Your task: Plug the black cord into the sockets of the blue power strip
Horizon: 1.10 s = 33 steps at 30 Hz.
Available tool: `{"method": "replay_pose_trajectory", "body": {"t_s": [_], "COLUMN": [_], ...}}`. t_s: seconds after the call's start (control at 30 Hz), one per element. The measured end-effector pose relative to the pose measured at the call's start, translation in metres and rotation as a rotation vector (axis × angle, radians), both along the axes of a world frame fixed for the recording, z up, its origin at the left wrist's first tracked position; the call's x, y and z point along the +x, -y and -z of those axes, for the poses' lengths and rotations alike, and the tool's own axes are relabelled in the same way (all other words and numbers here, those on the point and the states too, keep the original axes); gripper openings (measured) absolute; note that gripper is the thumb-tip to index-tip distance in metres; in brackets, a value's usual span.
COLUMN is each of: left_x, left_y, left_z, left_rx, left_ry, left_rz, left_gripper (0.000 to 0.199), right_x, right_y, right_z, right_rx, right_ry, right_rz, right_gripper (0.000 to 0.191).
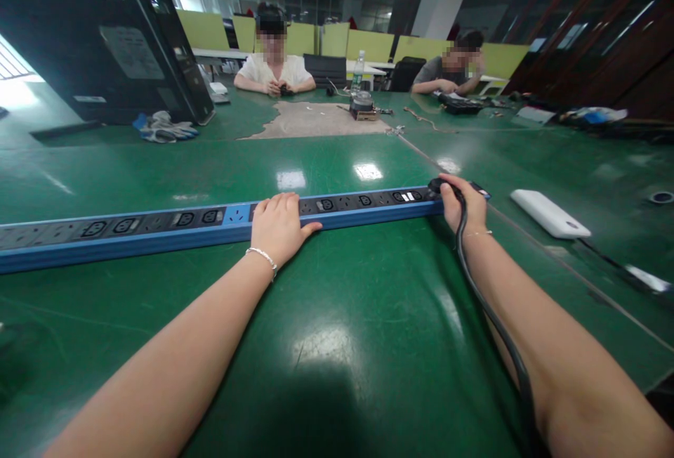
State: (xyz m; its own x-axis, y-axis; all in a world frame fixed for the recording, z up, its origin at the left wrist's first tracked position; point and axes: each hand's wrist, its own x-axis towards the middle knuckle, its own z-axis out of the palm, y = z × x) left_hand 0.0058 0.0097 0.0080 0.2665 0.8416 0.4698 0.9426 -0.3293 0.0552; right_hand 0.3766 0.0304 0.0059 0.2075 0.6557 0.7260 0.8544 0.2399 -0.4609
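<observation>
A long blue power strip (368, 217) with black sockets lies across the green table. My left hand (281, 226) rests over its middle, fingers across the top and thumb along the front edge, closed around the strip. Near the strip's right end, my right hand (463, 201) grips a black plug (436, 187) at the sockets. A thick black cable (487, 303) runs from the plug down past my right forearm. Whether the plug's pins are inside a socket cannot be seen.
A white power bank (550, 213) with a cable lies at the right. At the back left are a black computer case (95, 43) and gloves (164, 127). Two people sit across the table, near a bottle (358, 73) and a small device (362, 103).
</observation>
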Motion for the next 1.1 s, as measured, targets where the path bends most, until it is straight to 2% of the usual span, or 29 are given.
{"method": "replay_pose_trajectory", "body": {"t_s": [0.27, 0.5, 0.63, 0.7, 0.77, 0.83, 0.9, 0.97, 1.1], "left_x": [-0.001, 0.0, 0.0, 0.0, 0.0, 0.0, 0.0, 0.0, 0.001], "left_y": [0.0, 0.0, 0.0, 0.0, 0.0, 0.0, 0.0, 0.0, 0.001], "left_z": [0.001, 0.0, 0.0, 0.001, 0.001, 0.002, 0.002, 0.001, 0.001], "left_rx": [-0.002, 0.007, 0.024, 0.026, 0.023, 0.019, 0.009, -0.001, -0.007], "left_ry": [0.021, -0.003, -0.01, -0.008, -0.004, 0.001, 0.009, 0.018, 0.036], "left_rz": [0.01, 0.008, 0.004, 0.003, 0.008, 0.013, 0.01, 0.006, 0.014], "left_gripper": [0.062, 0.063, 0.062, 0.062, 0.062, 0.062, 0.062, 0.062, 0.062], "right_x": [-0.003, -0.001, -0.004, -0.006, -0.014, -0.031, -0.053, -0.073, -0.094], "right_y": [0.005, 0.009, 0.008, 0.005, 0.002, 0.002, 0.004, 0.007, 0.011], "right_z": [0.0, 0.0, 0.003, 0.001, -0.004, -0.01, -0.013, -0.013, -0.012], "right_rx": [-0.024, -0.129, -0.093, 0.003, 0.134, 0.194, 0.111, 0.023, -0.068], "right_ry": [0.072, 0.151, 0.091, 0.011, -0.073, -0.102, -0.053, -0.001, 0.047], "right_rz": [0.058, 0.035, 0.07, 0.08, 0.074, 0.016, -0.103, -0.165, -0.134], "right_gripper": [0.036, 0.036, 0.036, 0.036, 0.037, 0.037, 0.034, 0.033, 0.035]}}
